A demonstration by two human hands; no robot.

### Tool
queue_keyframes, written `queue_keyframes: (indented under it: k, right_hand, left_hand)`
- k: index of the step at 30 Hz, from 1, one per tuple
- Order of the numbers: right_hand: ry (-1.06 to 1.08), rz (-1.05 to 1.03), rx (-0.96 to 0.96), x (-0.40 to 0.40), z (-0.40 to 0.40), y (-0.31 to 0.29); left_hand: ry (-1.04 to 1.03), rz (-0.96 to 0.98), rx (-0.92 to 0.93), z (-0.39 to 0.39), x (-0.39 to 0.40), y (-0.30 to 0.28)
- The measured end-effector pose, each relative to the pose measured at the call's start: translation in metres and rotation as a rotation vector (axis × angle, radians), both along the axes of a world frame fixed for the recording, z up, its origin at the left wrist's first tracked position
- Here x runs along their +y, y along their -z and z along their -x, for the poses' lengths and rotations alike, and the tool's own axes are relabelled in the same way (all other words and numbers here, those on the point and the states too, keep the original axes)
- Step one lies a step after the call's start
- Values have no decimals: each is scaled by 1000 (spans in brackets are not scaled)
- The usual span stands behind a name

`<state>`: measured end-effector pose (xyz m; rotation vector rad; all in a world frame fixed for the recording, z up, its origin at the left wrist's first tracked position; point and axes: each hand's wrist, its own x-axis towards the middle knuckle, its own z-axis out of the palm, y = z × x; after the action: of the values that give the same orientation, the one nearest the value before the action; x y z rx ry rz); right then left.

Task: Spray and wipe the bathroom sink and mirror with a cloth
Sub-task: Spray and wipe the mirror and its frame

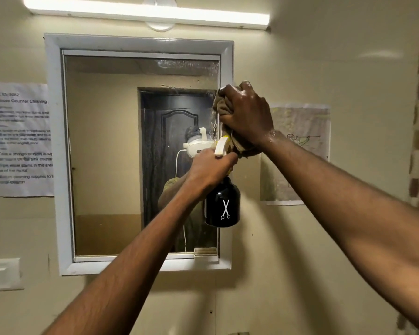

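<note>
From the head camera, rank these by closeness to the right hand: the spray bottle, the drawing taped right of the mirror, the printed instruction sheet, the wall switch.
From the right hand:
1. Spray bottle, just below, held by the left hand.
2. Drawing, on the wall to the right.
3. Instruction sheet, left of the mirror.
4. Wall switch, lower left.

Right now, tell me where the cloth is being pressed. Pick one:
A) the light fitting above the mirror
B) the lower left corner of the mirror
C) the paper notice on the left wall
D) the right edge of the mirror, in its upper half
D: the right hand grips the brown cloth bunched against the right edge of the mirror, in its upper half, above the spray bottle held by the left hand.
</note>
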<state>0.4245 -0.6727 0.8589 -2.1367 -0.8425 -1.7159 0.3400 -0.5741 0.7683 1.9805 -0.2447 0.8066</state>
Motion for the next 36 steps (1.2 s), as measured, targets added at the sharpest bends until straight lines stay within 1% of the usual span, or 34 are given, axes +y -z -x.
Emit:
queue_keyframes:
  k: [5,7,9,11,13,15,17,20,22,24,26,28,30,36]
  right_hand:
    - [-2,16,4,-6,3,-26]
    - [-11,54,13,-10,3,-36]
    - [-8,145,9,-22,1,-31]
    - [-6,312,-11,-35,-4,-7]
    - [-26,468,14,-46,-5,18]
    - [-33,512,44,-49,-3,17]
    - [-33,424,26,-40,3,-3]
    - [-47,151,17,-21,7,-35]
    - [-38,15,17,-8,3,-34]
    - [-54,-55,16,-1,-3,-13]
    - [-99,-54,13,2,-8,19]
    - [-134,2,29,0,-8,50]
    - [-137,53,50,-4,-5,62]
    - [-108,23,57,-6,2,11]
  left_hand:
    - [-18,11,-11,1,-6,8]
    - [-12,30,-17,5,-8,10]
    - [-4,27,-10,9,-7,13]
    - [-18,17,3,9,-2,18]
    - [-29,4,20,9,2,25]
    - [-26,-25,42,10,3,31]
    - [-37,-35,43,11,3,35]
    - [-73,-36,2,11,-2,36]
    - [-99,-40,-12,12,-4,37]
    - [-108,-28,0,14,-5,36]
    - [-108,-33,16,18,-1,36]
    - [-109,-56,25,21,1,42]
    - [-93,-73,39,23,-1,51]
    - [-101,-39,36,21,-14,58]
